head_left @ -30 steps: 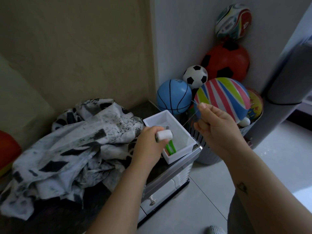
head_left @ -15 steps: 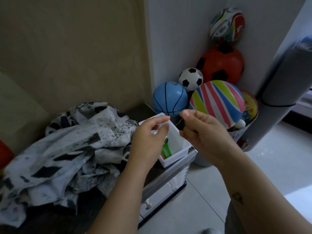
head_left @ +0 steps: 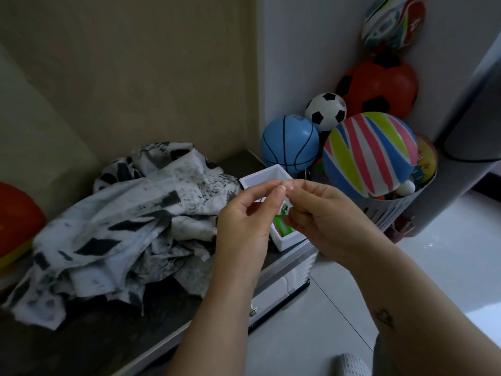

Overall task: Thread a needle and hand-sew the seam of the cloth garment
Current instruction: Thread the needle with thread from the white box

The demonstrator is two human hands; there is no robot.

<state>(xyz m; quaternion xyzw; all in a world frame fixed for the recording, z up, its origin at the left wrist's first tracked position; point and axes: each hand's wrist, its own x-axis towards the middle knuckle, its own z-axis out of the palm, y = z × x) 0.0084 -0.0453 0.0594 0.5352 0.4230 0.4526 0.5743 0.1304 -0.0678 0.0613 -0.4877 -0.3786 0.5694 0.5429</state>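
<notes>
Garment (head_left: 130, 221) crowds the left; balls (head_left: 370, 156) block the right.

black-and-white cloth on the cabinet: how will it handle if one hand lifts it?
The cloth lies crumpled in soft folds, so it is probably floppy and will drape and sag from the grip point. It looks thin, so likely light. One edge hangs over the cabinet front, so a pull may drag the whole heap along.

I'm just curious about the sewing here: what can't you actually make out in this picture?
- Thread: too thin and dim in the head view to trace between the left hand and right hand.
- Needle: its eye is too small to tell if threaded.
- White box: both hands hide most of its contents.
- Black-and-white garment: crumpled, so its seam is hidden.
</notes>
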